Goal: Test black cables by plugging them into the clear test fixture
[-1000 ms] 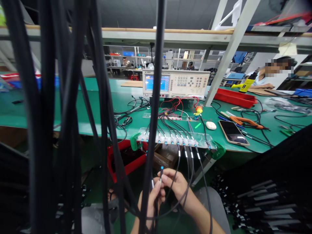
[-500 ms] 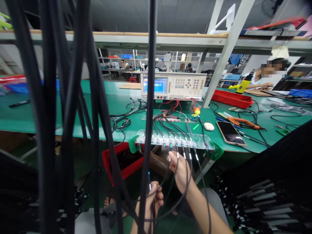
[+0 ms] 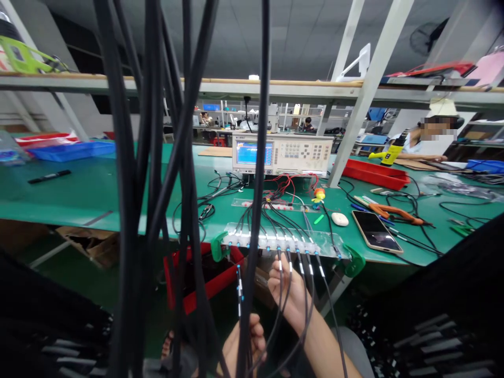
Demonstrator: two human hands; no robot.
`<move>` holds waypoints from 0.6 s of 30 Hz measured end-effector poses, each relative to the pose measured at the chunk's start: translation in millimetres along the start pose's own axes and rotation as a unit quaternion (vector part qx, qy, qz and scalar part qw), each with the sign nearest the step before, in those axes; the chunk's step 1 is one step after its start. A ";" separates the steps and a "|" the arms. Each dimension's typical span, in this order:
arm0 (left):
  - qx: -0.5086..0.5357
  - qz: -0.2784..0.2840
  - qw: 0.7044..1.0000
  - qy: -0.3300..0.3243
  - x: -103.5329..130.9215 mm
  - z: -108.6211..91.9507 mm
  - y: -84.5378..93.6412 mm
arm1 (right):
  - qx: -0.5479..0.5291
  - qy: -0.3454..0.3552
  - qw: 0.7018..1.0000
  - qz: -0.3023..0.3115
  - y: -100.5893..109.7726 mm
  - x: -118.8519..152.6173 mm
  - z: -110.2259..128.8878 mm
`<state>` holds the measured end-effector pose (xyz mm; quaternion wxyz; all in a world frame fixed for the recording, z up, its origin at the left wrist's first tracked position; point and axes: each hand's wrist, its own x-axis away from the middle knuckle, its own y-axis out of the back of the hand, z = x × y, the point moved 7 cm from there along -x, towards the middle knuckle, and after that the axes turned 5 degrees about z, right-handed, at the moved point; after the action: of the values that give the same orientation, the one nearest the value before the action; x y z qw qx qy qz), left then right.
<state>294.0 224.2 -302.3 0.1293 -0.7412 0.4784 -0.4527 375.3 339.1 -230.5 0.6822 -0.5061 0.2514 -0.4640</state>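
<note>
My left hand (image 3: pixel 241 344) is closed around a few black cables (image 3: pixel 239 294) with white labels and blue tips, which point upward. A hanging black cable passes in front and hides part of this hand. My right hand (image 3: pixel 289 291) has its fingers curled at a black cable (image 3: pixel 281 281), just below its blue connector. That cable is one of several plugged side by side into the front of a clear connector strip (image 3: pixel 326 241). Green clamps (image 3: pixel 355 261) hold the strip to the bench edge. Thin black leads run from its back toward a bench test instrument (image 3: pixel 301 152) with a lit screen.
Thick black cables (image 3: pixel 149 173) hang close in front, left of centre. Below the bench stands a red bin (image 3: pixel 205 299). A phone (image 3: pixel 376 231), a white case (image 3: pixel 339 219), orange-handled pliers (image 3: pixel 394 212) and a red tray (image 3: pixel 376 175) lie on the right. Another person sits at far right.
The view has tilted up and shifted. My right fingers have slid slightly down from the blue connector, and that cable now sits in the strip. My left hand is lower, showing more cable tips.
</note>
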 end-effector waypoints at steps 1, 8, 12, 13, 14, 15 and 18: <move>0.000 0.006 1.000 -0.007 1.0 -0.8 -0.7 | 0.005 0.003 1.000 -0.004 0.2 0.3 0.8; -0.064 0.044 0.994 -0.073 4.7 -12.5 -3.6 | 0.215 0.010 0.974 -0.069 19.7 16.0 -4.4; -0.151 0.046 0.983 -0.092 8.5 -21.2 -5.1 | 0.372 -0.007 0.928 -0.019 21.7 30.7 -19.4; -0.163 0.048 0.982 -0.086 9.5 -21.7 -5.8 | 0.395 -0.015 0.919 -0.005 20.9 33.5 -23.3; -0.171 0.051 0.981 -0.080 10.4 -21.8 -6.4 | 0.413 -0.022 0.910 0.009 19.7 35.6 -26.7; -0.174 0.055 0.980 -0.074 11.1 -21.6 -6.9 | 0.427 -0.027 0.904 0.022 18.1 36.9 -29.5; -0.176 0.087 0.979 -0.055 10.9 -18.2 -10.1 | 0.435 -0.032 0.899 0.043 14.3 36.0 -33.1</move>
<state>287.0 224.8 -279.9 0.0613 -0.7317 0.6054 -0.3072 369.8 292.8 -251.1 0.8613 -0.1624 0.0236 -0.4808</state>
